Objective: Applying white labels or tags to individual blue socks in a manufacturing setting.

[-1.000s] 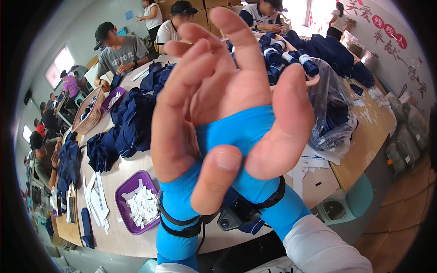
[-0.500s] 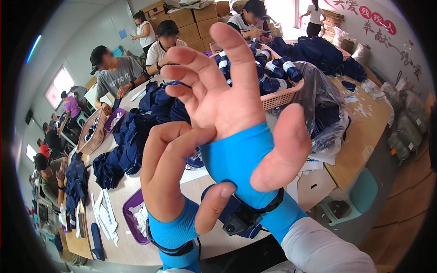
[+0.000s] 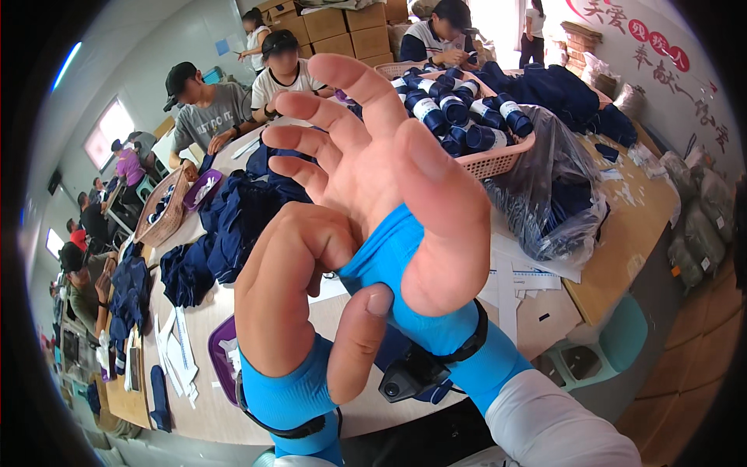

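Observation:
My right hand (image 3: 381,167) is raised in the middle, palm toward me, fingers spread and slightly curled. A bright blue stretchy sleeve (image 3: 397,261) covers its wrist and the base of the palm. My left hand (image 3: 288,284) is closed on that sleeve's edge, pinching a fold near the heel of the right palm. The left wrist wears a similar blue sleeve (image 3: 289,381) with a black strap. Strapped at the right wrist is a small black camera (image 3: 408,377). White cloth (image 3: 552,424) covers the right forearm farther back.
Navy cloth pieces (image 3: 226,218), paper strips (image 3: 177,354) and a purple basket (image 3: 221,362) lie on the table (image 3: 366,412). Beyond are a pink basket (image 3: 498,162) of navy rolls and a plastic bag (image 3: 556,194). Several people sit around; a green stool (image 3: 615,342) stands right.
My left hand has pulled the sleeve's edge into a bunched fold across the right palm. The right hand has turned, its thumb swinging inward and up.

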Tool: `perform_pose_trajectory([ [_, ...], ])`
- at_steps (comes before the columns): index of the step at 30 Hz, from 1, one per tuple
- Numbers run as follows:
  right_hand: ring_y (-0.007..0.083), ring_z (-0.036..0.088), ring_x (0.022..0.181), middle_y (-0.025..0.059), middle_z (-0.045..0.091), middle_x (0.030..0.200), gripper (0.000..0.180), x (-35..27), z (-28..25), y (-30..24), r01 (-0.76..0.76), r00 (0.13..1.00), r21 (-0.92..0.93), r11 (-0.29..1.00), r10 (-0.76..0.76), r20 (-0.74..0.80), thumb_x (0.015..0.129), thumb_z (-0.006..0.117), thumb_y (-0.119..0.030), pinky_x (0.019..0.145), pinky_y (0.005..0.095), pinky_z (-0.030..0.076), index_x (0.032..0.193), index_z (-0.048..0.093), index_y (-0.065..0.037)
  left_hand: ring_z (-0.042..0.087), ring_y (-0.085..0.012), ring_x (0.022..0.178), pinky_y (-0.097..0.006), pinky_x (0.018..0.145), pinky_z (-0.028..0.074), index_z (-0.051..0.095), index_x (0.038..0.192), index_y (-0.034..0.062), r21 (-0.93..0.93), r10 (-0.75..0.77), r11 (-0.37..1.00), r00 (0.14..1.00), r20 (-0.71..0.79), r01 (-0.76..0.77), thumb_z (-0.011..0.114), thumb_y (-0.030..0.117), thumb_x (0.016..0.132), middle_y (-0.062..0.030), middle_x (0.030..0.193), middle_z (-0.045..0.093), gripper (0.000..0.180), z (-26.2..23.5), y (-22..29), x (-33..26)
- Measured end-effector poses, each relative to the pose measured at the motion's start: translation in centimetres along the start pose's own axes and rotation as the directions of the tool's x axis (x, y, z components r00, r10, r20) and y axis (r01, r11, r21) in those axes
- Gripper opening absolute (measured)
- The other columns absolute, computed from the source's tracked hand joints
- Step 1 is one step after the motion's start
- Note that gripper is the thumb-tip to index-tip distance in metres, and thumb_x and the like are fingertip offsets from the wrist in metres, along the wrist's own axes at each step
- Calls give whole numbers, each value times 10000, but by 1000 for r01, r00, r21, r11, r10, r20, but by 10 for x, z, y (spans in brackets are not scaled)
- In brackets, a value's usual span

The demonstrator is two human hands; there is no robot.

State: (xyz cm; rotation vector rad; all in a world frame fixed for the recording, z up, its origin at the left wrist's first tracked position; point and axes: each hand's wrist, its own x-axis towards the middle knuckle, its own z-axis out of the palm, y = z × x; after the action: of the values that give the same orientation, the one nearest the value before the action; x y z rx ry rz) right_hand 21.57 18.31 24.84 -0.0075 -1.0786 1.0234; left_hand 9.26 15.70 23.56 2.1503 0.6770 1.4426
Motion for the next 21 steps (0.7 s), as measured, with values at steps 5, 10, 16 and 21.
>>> perform_pose_trajectory([
  [5,211,478,1178,138,469,1317,656,-2,-7,-5,111,984,51,992,-102,-148,942,607,-397,1063,375,368,1437,400,-19,498,-168,949,-282,847,383,529,1170,-18,-76,56,996,993,108,-48,754,247,722,-103,1184,537,567,1,-1,6],
  [10,216,540,1094,111,556,1231,518,0,-15,-18,268,929,132,954,-219,-298,969,607,-391,990,355,381,1349,497,-56,559,-241,1108,-355,901,474,532,1245,29,87,337,929,918,208,-360,975,347,624,-176,1304,541,827,13,-7,11],
  [16,223,539,1112,118,557,1240,519,0,-27,-34,425,862,123,897,-359,-359,967,607,-411,1013,397,366,1344,522,-65,571,-280,1190,-411,949,503,501,1303,35,9,303,950,930,210,-311,991,346,617,-195,1379,508,899,28,-8,12],
  [21,198,556,1092,87,559,1251,490,-2,-37,-40,454,854,155,877,-379,-355,969,608,-333,960,356,402,1367,493,-71,605,-252,990,-339,774,524,545,1272,12,-29,278,961,952,131,-277,984,338,610,-200,1327,543,859,47,-16,9],
])
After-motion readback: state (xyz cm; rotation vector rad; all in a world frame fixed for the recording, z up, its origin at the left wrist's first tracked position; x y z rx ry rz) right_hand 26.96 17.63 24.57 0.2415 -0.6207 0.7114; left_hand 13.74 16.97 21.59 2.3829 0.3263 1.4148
